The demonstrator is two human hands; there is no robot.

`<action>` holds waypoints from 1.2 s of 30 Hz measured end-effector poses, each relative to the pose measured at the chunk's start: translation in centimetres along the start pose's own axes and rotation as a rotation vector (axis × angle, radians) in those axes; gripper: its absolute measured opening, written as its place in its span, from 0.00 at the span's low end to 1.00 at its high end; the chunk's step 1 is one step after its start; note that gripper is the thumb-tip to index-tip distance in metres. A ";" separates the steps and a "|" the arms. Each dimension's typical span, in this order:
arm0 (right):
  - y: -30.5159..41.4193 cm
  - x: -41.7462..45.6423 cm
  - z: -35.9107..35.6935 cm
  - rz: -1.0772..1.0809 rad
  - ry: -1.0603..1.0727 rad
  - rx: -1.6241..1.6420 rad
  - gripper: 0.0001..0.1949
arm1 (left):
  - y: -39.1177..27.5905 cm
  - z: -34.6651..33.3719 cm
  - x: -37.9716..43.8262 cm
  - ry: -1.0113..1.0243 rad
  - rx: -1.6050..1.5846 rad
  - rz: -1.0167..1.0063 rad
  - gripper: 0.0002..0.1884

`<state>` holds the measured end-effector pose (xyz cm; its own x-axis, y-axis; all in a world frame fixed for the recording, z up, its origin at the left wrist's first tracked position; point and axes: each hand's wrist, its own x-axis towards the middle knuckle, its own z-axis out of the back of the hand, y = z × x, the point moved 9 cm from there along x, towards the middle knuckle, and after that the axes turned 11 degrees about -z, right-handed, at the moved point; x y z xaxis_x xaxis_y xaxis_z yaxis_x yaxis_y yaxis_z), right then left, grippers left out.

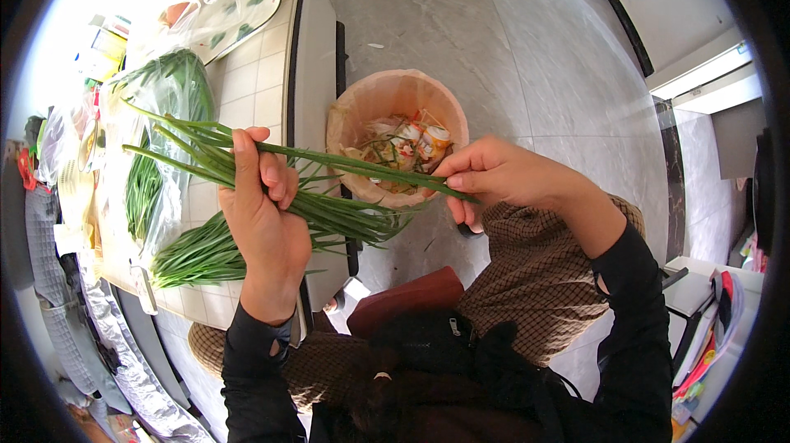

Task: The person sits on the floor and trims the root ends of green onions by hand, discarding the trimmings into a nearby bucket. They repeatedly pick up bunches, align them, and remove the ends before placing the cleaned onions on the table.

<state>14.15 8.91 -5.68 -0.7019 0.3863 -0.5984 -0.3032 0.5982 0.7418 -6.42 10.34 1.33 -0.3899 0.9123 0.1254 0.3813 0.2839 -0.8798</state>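
Observation:
My left hand (268,239) is closed around a small bunch of long green chive stalks (345,162), with their paler ends sticking out to the left. Thumb and fingers of my right hand (512,174) pinch the thin leaf tips at the other end, so the stalks stretch between both hands. A waste bin (458,109) with a thin liner stands on the floor beneath them, holding scraps and crumpled packaging. Beneath my left hand, a larger pile of chives (203,251) rests on the tiled counter (241,82), its leaves reaching past the edge. My left hand hides part of it.
On the counter, a clear plastic bag (166,115) holds more greens, and another bag lies on a leaf-patterned tray (262,1). A white handle (145,295) sits at the counter's near corner. To the right stands a small white table (685,285) with assorted items.

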 end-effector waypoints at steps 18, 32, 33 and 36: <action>0.7 1.9 1.6 0.068 -0.279 0.020 0.10 | -0.9 0.8 0.5 -0.055 0.002 -0.063 0.11; 1.7 1.2 0.6 0.097 0.003 0.237 0.13 | -3.3 3.3 2.8 -0.152 -0.049 -0.191 0.10; 1.8 1.1 0.6 0.099 0.003 0.226 0.13 | -3.6 3.5 3.0 -0.144 -0.070 -0.201 0.09; 1.7 0.9 0.8 0.083 -0.033 0.259 0.14 | -4.0 3.8 3.4 -0.135 -0.103 -0.220 0.09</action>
<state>13.54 10.85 -5.15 -0.6947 0.4620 -0.5513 -0.0675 0.7212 0.6894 -12.45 11.18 3.52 -0.5784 0.7796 0.2402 0.3552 0.5057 -0.7861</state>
